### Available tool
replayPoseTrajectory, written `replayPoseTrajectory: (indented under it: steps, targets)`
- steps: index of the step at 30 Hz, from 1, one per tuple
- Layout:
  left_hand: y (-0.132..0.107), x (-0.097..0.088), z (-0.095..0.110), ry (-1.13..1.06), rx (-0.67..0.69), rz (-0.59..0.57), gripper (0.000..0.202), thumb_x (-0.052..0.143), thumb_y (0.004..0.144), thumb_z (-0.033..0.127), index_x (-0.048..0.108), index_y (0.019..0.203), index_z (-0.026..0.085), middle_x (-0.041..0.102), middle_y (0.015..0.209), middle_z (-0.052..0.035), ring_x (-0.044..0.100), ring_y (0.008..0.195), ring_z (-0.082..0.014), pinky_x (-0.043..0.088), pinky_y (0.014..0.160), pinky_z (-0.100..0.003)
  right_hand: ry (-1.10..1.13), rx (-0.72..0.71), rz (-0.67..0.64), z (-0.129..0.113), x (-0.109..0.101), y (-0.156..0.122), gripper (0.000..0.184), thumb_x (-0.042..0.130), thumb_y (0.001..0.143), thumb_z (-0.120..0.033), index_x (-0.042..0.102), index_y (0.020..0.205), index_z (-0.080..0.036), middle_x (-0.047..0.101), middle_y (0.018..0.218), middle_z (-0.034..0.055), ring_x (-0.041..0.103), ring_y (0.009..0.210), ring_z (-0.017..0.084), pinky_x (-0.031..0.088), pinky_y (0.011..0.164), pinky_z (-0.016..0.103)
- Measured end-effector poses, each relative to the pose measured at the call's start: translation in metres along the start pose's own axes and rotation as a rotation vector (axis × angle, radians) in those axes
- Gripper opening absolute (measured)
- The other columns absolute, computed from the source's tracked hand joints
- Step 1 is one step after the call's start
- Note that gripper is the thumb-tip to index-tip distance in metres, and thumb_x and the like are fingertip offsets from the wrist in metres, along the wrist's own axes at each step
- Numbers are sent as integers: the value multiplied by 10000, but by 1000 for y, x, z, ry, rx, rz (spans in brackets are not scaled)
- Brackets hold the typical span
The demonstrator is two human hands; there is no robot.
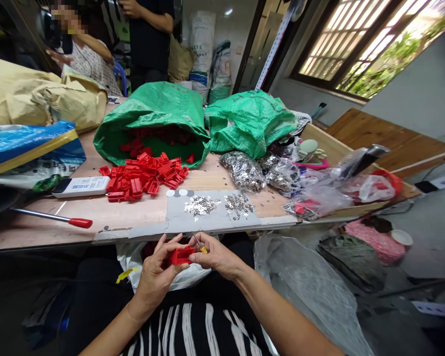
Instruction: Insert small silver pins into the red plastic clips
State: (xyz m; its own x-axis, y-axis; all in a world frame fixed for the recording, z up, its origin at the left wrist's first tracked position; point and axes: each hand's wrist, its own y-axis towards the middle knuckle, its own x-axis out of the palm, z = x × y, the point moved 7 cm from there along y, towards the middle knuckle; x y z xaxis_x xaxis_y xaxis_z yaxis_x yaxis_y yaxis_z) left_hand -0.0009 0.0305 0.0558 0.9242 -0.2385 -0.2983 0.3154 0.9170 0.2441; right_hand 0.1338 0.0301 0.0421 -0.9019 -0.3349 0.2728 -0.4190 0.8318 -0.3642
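Note:
My left hand [158,266] grips a small red plastic housing [182,255] just below the table's front edge, over my lap. My right hand [215,256] is closed on a thin metal tool with a yellow handle [203,249], and its fingers also touch the housing's right side. What the tool's tip does at the housing is too small to tell. In front of my hands, a grey sheet [176,217] on the table carries two piles of small metal pieces [202,205]. Behind it to the left, a heap of red plastic housings [144,173] spills from a green sack [159,106].
Another green sack [248,121] and plastic bags of metal parts [244,170] stand at the back. A wooden tray [404,193] holds bags at right. A red-tipped lever [79,223] juts in from the left. A white box [83,186] lies nearby. Two people are beyond the table.

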Motion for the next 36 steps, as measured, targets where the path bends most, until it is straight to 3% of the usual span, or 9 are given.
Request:
replayPoseTrajectory:
  steps: [4, 8, 11, 15, 17, 20, 28, 36]
  targets:
    - [0, 3, 2, -155, -10, -28, 274, 711, 734, 223, 662, 1001, 254, 720, 1098, -50, 532, 1218, -270, 158, 1141, -538, 126, 21, -85, 8, 4, -3, 383, 767, 630, -283, 478, 861, -185, 419, 649, -88, 261, 456, 20, 157, 422, 187]
    - [0, 6, -10, -352, -159, 18, 280, 736, 699, 240, 674, 972, 236, 692, 1158, -66, 538, 1210, -272, 311, 1093, -474, 111, 10, -123, 8, 2, -3, 374, 745, 659, -320, 483, 896, -200, 431, 649, -86, 290, 459, 30, 190, 435, 179]
    - [1, 3, -27, -500, -329, 165, 309, 735, 699, 272, 643, 990, 227, 717, 1076, -50, 653, 1018, -227, 491, 922, -367, -235, -109, 33, -10, -16, 3, 284, 667, 745, -348, 526, 943, -202, 558, 782, -25, 439, 567, 74, 308, 510, 199]
    - [6, 0, -35, -575, -415, 271, 414, 743, 690, 287, 611, 1077, 225, 728, 930, -3, 670, 825, -140, 523, 786, -239, -970, -273, 497, -48, -47, 12, 91, 538, 848, -258, 590, 907, -212, 635, 871, 22, 560, 795, 154, 377, 707, 261]
    - [9, 0, -35, -601, -416, 268, 452, 732, 701, 292, 593, 1127, 233, 723, 941, 3, 660, 827, -124, 513, 791, -221, -1208, -243, 574, -52, -50, 21, 86, 526, 860, -240, 597, 905, -220, 649, 887, 26, 576, 825, 167, 375, 718, 266]
    - [11, -1, -34, -604, -428, 267, 485, 725, 705, 298, 579, 1162, 229, 719, 945, 2, 650, 834, -125, 511, 802, -230, -1375, -209, 596, -50, -49, 33, 88, 541, 865, -266, 593, 921, -222, 652, 924, 37, 582, 821, 170, 373, 693, 266]
    - [14, -6, -39, -589, -430, 299, 486, 732, 692, 292, 588, 1147, 205, 710, 935, -11, 648, 830, -135, 515, 797, -257, -1234, -286, 572, -51, -49, 38, 42, 545, 820, -177, 564, 810, -214, 620, 838, 25, 547, 784, 164, 354, 683, 267]
    - [17, -14, -34, -335, -319, 315, 368, 738, 690, 297, 649, 1039, 221, 698, 1000, -13, 645, 907, -161, 494, 875, -286, -691, -356, 417, -47, -29, 32, 115, 568, 790, -290, 484, 822, -219, 580, 782, -14, 516, 691, 136, 387, 643, 254]
